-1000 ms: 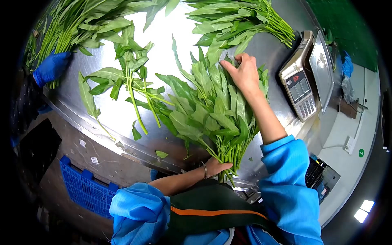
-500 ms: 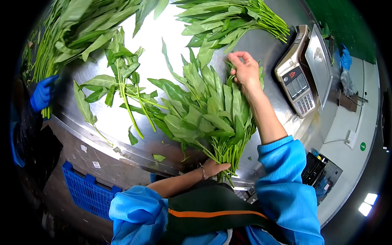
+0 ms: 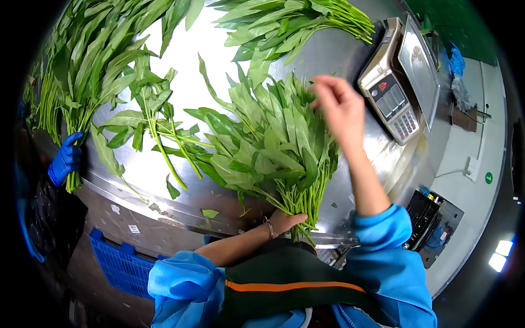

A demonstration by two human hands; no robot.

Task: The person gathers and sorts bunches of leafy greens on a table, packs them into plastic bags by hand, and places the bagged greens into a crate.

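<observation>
My left hand is closed round the lower stems of a bunch of water spinach, close to the table's near edge. The bunch lies on the metal table with its leaves fanned out away from me. My right hand hovers at the right of the leaf tips, blurred by motion. Its fingers are half curled with a gap between them, and nothing shows in them. Left of the bunch lie loose water spinach stems with leaves.
A digital scale stands at the right. Another leafy bunch lies at the back. On the left, a co-worker's blue-gloved hand grips stems beside a large leafy pile. A blue plastic crate is below the table edge.
My right hand has lifted off the bunch's right side and shifted slightly right. My left hand keeps its grip. The co-worker's gloved hand now holds a bunch upright. The view has shifted slightly.
</observation>
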